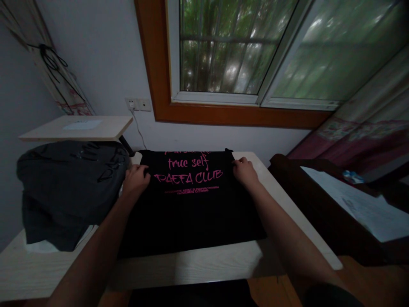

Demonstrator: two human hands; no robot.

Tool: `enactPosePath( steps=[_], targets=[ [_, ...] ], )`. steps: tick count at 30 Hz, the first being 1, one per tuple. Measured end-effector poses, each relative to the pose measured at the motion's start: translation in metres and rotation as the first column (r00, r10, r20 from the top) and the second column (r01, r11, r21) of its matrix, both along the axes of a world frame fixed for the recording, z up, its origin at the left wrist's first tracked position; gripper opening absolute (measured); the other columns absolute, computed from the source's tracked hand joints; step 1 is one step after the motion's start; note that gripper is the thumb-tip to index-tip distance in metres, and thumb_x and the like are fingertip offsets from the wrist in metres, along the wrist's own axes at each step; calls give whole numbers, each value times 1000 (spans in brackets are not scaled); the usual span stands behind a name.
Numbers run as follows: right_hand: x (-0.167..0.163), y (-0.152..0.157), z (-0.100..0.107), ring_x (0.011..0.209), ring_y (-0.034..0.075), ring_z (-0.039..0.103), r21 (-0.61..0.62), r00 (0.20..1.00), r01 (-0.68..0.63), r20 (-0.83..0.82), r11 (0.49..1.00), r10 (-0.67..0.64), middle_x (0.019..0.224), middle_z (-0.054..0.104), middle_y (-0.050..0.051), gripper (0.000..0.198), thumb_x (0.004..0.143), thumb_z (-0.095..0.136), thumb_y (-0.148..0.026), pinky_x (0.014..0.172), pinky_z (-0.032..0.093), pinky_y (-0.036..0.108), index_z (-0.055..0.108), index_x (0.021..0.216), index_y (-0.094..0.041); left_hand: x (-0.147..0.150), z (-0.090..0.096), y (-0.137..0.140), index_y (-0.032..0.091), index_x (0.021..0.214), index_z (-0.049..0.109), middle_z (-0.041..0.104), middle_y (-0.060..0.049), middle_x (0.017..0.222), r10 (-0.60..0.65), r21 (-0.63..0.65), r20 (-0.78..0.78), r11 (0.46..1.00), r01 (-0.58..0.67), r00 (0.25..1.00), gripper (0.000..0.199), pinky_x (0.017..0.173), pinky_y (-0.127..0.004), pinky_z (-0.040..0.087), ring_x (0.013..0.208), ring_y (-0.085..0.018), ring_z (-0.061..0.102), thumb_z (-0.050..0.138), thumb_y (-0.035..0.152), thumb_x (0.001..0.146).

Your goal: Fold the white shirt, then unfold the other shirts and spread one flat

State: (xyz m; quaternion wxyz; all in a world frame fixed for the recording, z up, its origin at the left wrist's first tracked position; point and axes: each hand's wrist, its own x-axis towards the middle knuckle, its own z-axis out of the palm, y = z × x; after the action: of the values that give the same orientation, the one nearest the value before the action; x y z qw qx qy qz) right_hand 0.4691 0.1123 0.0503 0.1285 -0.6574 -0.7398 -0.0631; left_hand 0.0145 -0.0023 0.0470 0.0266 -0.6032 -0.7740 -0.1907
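A black T-shirt point(191, 217) with pink lettering lies spread over the light wooden table point(198, 267), its hem toward me. Its far end reaches the table's back edge, where the top line of print is partly cut off from view. My left hand point(136, 178) is closed at the shirt's left edge, fingers curled onto the cloth. At the right edge, about level with it, my right hand point(245, 171) pinches the fabric with bent fingers. Both fingertips are partly hidden against the dark cloth.
A dark grey garment point(70, 187) with black print lies heaped at the left, below a small raised shelf point(76, 130) bearing a white paper. A cable hangs from the wall socket point(137, 104). Right of the table stands dark brown furniture point(319, 204) with a pale sheet on it.
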Motion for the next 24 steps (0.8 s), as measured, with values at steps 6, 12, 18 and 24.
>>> enactPosePath(
  steps=[6, 12, 18, 24],
  targets=[
    [-14, 2, -18, 108, 34, 49, 93, 987, 140, -97, 986, -131, 122, 54, 19, 38, 97, 42, -23, 84, 47, 43, 68, 124, -19, 12, -19, 12, 15, 131, 61, 54, -20, 130, 165, 59, -20, 985, -163, 986, 43, 103, -49, 39, 123, -35, 49, 46, 25, 91],
    [-4, 0, -32, 106, 31, 51, 137, 986, 151, -87, 979, -140, 118, 55, 18, 39, 97, 41, -23, 82, 47, 40, 65, 127, -20, 11, -29, 0, 16, 135, 57, 53, -20, 128, 187, 101, -99, 979, -177, 977, 45, 97, -46, 43, 115, -34, 53, 43, 25, 93],
    [2, -5, -33, 83, 24, 60, 0, 985, 162, -61, 987, -162, 123, 56, 16, 41, 100, 32, -27, 70, 46, 34, 64, 126, -24, 9, -22, -12, 24, 131, 62, 53, -15, 124, 175, -20, -141, 983, -180, 974, 42, 69, -35, 49, 85, -24, 64, 40, 28, 96],
    [5, -17, -31, 76, 21, 63, -58, 988, 153, -29, 987, -155, 129, 54, 17, 39, 101, 32, -28, 69, 46, 33, 59, 129, -24, 6, -22, -20, 26, 129, 66, 54, -13, 121, 192, -39, -171, 979, -201, 966, 42, 66, -33, 50, 80, -21, 66, 39, 36, 98]
  ],
)
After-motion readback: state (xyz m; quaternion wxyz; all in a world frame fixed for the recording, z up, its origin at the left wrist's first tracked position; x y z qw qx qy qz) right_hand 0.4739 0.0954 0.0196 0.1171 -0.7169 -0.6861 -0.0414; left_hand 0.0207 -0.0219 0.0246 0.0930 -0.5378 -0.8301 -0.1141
